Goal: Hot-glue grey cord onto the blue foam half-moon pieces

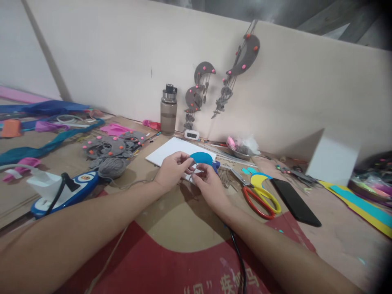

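My left hand (172, 167) and my right hand (210, 184) meet at the middle of the table, both pinching a blue crescent-shaped foam piece (202, 158) held just above a white sheet (167, 152). A thin grey thread or strip runs between my fingertips under the blue piece. Part of a blue tool (217, 165) shows behind my right hand, its black cord (237, 255) running toward me.
Red and yellow scissors (260, 195) and a black phone (294, 201) lie to the right. A grey bottle (168, 109), a white clock (191, 134) and grey crescent hangings (241, 61) stand at the wall. Grey felt pieces (112, 146), a yarn ball (112, 166) and blue ribbon (36, 149) lie left.
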Motion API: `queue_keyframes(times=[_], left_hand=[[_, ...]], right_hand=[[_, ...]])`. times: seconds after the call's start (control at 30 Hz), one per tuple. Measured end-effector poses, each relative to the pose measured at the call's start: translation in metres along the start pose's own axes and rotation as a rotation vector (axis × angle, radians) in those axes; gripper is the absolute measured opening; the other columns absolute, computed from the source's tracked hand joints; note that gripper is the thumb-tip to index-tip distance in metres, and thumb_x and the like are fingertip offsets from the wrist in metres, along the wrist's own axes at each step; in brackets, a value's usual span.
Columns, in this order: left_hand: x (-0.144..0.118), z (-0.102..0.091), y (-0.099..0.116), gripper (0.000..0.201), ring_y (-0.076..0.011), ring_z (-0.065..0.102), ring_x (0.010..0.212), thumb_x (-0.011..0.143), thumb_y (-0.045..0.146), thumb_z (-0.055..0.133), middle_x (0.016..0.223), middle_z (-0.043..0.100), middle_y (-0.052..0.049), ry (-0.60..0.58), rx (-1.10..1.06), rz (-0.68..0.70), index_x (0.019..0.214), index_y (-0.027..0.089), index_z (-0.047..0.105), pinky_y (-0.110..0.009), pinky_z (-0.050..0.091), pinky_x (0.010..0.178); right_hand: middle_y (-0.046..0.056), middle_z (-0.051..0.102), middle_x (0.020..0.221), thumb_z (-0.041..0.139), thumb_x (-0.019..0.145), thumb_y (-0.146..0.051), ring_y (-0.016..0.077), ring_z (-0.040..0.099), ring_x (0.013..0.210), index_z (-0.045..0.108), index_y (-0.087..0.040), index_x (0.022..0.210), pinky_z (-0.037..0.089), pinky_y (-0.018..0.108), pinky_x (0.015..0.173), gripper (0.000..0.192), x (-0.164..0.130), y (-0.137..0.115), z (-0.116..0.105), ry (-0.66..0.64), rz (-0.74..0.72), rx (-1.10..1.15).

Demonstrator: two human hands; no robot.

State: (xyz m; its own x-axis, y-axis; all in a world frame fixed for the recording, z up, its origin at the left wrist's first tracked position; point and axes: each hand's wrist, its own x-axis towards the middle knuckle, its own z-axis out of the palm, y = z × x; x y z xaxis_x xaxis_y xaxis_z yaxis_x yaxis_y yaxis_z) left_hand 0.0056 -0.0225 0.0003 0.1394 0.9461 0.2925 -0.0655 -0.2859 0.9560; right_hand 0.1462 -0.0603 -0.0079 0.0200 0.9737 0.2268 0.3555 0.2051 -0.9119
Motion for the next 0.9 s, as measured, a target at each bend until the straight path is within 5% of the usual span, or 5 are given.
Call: queue_keyframes(times=[0.23,0.57,0.9], left_hand=[[-0.0006,0.0003,0.0042,0.026,-0.0159,0.065,0.059,0.074,0.041,0.062,0.069,0.068,-0.003,0.011,-0.010,-0.044,0.082,0.017,0.057,-0.025,0.052,0.052],[-0.0015,0.0012,0.0032,0.025,-0.0137,0.062,0.055,0.073,0.041,0.062,0.067,0.066,-0.001,0.000,0.017,0.018,0.080,0.017,0.058,-0.024,0.050,0.051],[-0.0006,0.0013,0.0012,0.027,-0.0126,0.061,0.055,0.074,0.042,0.062,0.068,0.066,-0.002,-0.024,-0.006,0.008,0.081,0.016,0.058,-0.025,0.051,0.054]], right_hand=[[0.009,0.059,0.119,0.060,0.076,-0.034,0.0200,0.057,0.103,0.046,-0.020,0.123,0.043,0.038,0.091,0.052,-0.0014,-0.0021,-0.0023,-0.092,-0.053,-0.024],[0.002,0.065,0.083,0.058,0.076,-0.041,0.0136,0.058,0.070,0.060,-0.019,0.095,0.044,0.026,0.063,0.029,-0.0019,-0.0063,-0.0015,-0.086,0.007,0.111],[0.000,0.064,0.076,0.055,0.078,-0.037,0.0119,0.053,0.062,0.062,-0.019,0.090,0.041,0.024,0.059,0.024,-0.0016,-0.0082,-0.0033,-0.011,-0.020,0.105]])
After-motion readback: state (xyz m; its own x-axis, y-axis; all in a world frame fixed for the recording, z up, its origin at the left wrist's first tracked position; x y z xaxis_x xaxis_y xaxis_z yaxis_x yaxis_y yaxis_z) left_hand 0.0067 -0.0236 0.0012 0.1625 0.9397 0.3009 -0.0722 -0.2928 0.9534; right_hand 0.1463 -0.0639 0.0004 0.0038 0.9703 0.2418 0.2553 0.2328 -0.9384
